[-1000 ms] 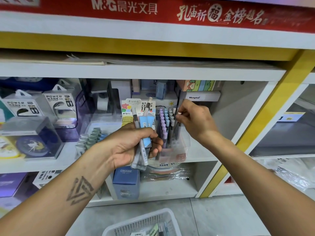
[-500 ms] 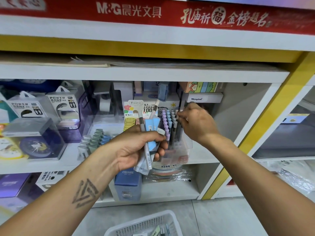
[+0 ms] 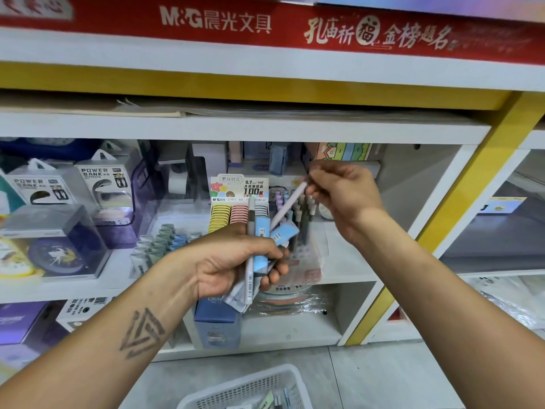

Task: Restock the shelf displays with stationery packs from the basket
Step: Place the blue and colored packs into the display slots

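Above the clear plastic pen display [image 3: 306,231], our right hand [image 3: 345,196] pinches a pale lilac pen [image 3: 287,206]; our left hand [image 3: 233,261] grips blue-and-grey stationery packs [image 3: 259,249].

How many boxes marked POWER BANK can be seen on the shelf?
2: one power bank box at the far left, another power bank box right of it. More may be hidden behind.

Two hands: the left hand [image 3: 233,261] grips a bundle of pens and blue packs, number unclear; the right hand [image 3: 342,193] pinches one pale pen [image 3: 287,206]. Two power-bank boxes [image 3: 101,184] stand left of the hands; one white basket [image 3: 250,388] sits below.
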### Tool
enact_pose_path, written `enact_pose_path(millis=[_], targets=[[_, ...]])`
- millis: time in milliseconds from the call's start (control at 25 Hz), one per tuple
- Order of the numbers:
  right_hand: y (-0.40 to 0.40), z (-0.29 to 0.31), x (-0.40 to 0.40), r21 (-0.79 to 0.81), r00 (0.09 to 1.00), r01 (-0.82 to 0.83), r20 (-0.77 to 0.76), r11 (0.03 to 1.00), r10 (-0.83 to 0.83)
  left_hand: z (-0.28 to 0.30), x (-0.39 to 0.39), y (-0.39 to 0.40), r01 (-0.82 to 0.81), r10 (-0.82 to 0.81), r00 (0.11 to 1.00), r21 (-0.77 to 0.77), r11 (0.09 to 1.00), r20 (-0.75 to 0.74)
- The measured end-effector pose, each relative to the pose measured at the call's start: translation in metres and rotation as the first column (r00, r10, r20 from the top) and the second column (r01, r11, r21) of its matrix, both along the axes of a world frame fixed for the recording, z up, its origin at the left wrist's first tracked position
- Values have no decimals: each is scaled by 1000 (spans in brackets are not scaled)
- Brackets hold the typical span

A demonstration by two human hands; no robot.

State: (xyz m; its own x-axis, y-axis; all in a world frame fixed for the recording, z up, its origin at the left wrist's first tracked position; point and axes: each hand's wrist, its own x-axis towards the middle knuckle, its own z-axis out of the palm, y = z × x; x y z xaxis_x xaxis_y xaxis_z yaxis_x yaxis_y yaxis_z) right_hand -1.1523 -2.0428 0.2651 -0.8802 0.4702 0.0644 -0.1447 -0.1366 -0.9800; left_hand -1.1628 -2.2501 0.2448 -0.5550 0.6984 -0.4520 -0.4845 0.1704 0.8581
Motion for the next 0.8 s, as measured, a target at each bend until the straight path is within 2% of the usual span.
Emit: enact_pose_path(millis=[80,160,200,280,360,560,800], targets=[[13,1,0,74,988,156,-28,985,-154,0,-1,-2,0,0,1000,-17,1000,15],[20,0,3,295,979,202,-53,934,-195,0,-3,-3,-18,19,1000,-15,1000,25],[21,-2,4,440,981,194,-59,877,-187,0,-3,-4,-30,30,999,-8,1000,25],[19,-7,8,693,985,158,-57,703,-165,2,-5,-5,-52,52,998,10,999,21],[17,-14,11,820,990,111,-39,562,-138,2,-6,-4,-76,76,997,29,997,12],[16,-28,9,880,995,52,-2,471,-104,-1,-7,-1,-145,146,989,40,989,-18],[18,-34,7,902,996,2,36,432,-79,-1,-9,-1,-165,164,986,45,985,26]])
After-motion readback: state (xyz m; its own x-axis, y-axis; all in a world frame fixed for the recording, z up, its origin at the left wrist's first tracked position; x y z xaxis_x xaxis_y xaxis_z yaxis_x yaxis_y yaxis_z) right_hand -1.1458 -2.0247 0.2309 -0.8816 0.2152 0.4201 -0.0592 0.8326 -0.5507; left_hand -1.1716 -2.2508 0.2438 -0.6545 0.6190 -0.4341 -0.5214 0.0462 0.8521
